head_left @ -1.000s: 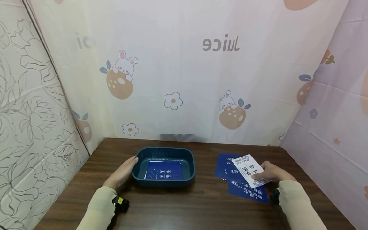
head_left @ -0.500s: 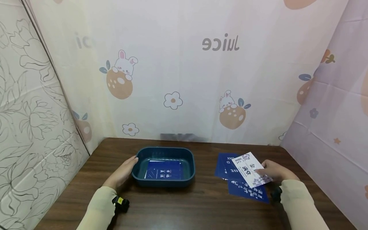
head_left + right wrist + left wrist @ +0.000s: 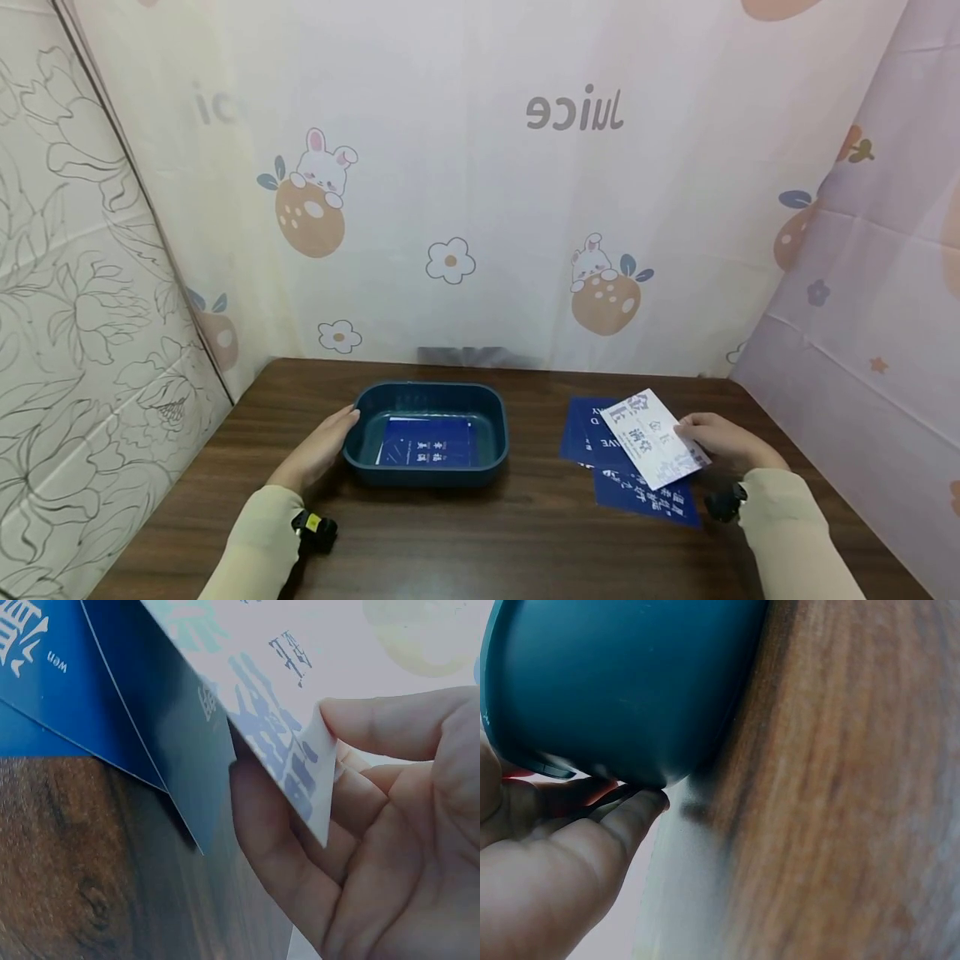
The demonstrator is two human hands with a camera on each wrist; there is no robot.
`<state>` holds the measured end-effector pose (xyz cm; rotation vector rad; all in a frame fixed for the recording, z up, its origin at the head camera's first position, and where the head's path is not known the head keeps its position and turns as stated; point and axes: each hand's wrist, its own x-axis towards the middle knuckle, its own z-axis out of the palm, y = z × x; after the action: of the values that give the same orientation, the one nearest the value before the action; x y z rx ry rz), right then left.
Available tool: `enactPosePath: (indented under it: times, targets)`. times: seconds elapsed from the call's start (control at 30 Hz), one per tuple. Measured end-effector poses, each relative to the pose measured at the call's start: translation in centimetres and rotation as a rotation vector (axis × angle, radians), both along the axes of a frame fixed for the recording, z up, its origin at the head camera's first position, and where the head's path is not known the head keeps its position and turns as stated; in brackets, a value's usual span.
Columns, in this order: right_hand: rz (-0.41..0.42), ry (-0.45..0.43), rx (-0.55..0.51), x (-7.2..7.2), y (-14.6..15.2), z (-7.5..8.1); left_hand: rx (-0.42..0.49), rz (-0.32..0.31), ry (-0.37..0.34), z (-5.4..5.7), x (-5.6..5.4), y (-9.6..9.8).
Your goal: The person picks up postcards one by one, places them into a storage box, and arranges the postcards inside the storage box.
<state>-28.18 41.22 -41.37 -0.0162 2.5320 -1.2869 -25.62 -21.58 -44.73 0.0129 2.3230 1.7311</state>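
My left hand holds the left side of a dark teal plastic basin; in the left wrist view its fingers lie against the outer wall, just under the rim. Inside the basin lies a blue card with white writing. To the right, my right hand pinches a white card with purple print by its right edge, thumb on top and fingers underneath. Several blue cards lie overlapping on the table below it, partly covered by the white card.
The brown wooden table runs back to a patterned curtain. Curtains also close off the left and right sides. A small black device is strapped at my left wrist, another at the right.
My right hand has shifted slightly right and away from me, its thumb now nearer the white card's edge. The card has turned and tilted a little. My left hand and the basin stay put.
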Motion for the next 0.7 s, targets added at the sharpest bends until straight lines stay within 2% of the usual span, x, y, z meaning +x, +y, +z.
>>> enactPosePath:
  times: [0.17, 0.37, 0.47, 0.7]
  targets:
    - [-0.004, 0.038, -0.004, -0.1, 0.1, 0.0, 0.009, -0.005, 0.009, 0.0, 0.0, 0.0]
    - [-0.056, 0.074, 0.025, -0.2, -0.2, -0.2, 0.012, -0.008, 0.004, -0.1, 0.2, 0.0]
    - [-0.045, 0.099, 0.031, -0.2, -0.6, -0.3, 0.013, -0.012, 0.002, -0.1, 0.2, 0.0]
    - [-0.068, 0.108, 0.04, -0.6, -2.0, -0.4, 0.014, -0.015, 0.004, 0.0, 0.0, 0.0]
